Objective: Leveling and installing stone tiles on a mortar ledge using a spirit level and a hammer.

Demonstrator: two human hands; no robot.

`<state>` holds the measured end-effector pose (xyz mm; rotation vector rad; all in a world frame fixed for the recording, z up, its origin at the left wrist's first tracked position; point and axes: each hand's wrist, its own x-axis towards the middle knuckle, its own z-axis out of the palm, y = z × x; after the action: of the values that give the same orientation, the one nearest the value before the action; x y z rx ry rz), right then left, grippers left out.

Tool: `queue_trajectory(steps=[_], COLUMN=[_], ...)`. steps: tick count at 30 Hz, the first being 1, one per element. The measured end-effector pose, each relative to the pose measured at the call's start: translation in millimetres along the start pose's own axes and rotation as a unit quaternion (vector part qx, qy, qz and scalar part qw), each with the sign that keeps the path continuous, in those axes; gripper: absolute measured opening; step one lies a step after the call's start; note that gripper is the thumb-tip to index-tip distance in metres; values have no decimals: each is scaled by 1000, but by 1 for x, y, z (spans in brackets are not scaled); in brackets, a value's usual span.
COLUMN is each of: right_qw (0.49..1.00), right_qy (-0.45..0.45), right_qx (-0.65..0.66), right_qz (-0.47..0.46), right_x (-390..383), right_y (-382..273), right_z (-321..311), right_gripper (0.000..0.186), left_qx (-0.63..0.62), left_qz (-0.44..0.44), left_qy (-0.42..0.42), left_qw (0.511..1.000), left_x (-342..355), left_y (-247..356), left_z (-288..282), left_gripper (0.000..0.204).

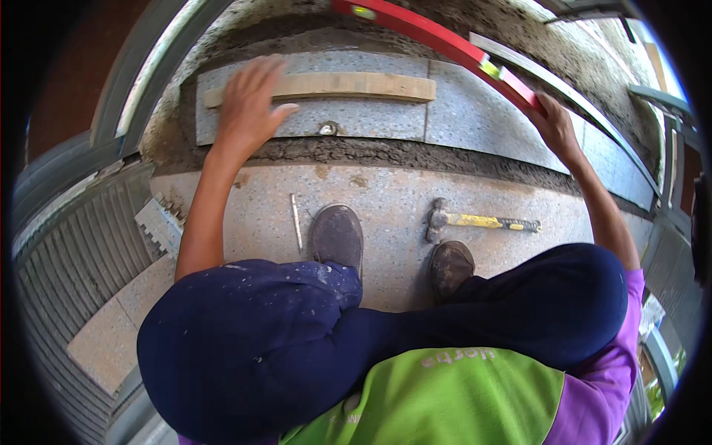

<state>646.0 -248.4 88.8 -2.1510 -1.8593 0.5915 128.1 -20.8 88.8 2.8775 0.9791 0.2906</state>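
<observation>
My left hand (252,104) is spread over the left end of a wooden batten (356,85) lying on a speckled tile (386,119); whether it touches is unclear. My right hand (552,126) grips the end of a red spirit level (437,44), which slants up to the top centre. Behind the level runs a long pale metal strip (564,93). A band of grey mortar (482,159) separates the tile row from the speckled floor slab (386,200) under my shoes. A hammer (475,220) and a thin white stick (296,222) lie on that slab.
At the left are a notched trowel (159,222), ridged adhesive (67,245) and another tile piece (111,326). Metal frames (111,111) edge the space on both sides. A rough cement wall (608,59) rises at the back right.
</observation>
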Motion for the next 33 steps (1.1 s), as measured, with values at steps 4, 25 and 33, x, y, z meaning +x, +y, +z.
queue_trajectory(steps=[4, 25, 33], right_qw=[1000, 997, 994], right_qy=[14, -35, -47], right_qx=[13, 24, 30], right_qz=[9, 64, 96], right_x=[-27, -27, -39], right_y=[30, 55, 52], right_z=[15, 26, 22], right_gripper=[25, 28, 30], left_qx=[-32, -75, -79], left_qz=[-5, -62, -43], left_qy=[-147, -204, -178], left_qw=[989, 974, 980], left_x=[19, -3, -12], left_y=[-9, -72, -83], left_z=[19, 40, 48], left_gripper=[72, 62, 64])
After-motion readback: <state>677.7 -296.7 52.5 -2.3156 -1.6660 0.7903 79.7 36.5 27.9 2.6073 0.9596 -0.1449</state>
